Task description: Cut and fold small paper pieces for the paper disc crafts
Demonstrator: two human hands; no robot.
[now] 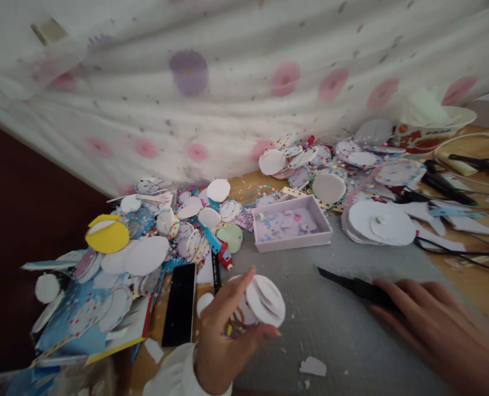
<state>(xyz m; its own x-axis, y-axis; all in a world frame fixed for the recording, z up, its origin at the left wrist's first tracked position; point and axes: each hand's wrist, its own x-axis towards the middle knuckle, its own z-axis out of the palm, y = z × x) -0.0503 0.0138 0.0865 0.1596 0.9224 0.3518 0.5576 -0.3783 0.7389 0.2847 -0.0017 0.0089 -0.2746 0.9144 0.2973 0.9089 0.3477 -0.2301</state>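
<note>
My left hand (pixel 227 330) pinches a white round paper piece (pixel 269 300) by its edges, between the thumb below and the fingers above. The piece looks layered, with curved slits or folds on its face. At the right, my right hand (pixel 429 324) has its fingers on the handle of a black craft knife (pixel 363 289), whose blade points left. The hand is slightly blurred. Both hands are over a grey cutting mat (pixel 306 297), the knife a little apart from the paper piece. A torn white paper scrap (pixel 313 366) lies on the mat between them.
Beyond the hands stands a shallow pale box (pixel 294 242) with paper bits inside. A black phone (pixel 179 305) lies left. White discs (pixel 378 223) are stacked at the right; heaps of paper circles line the back. A paper tub (pixel 429 132) stands before the floral curtain (pixel 236 99).
</note>
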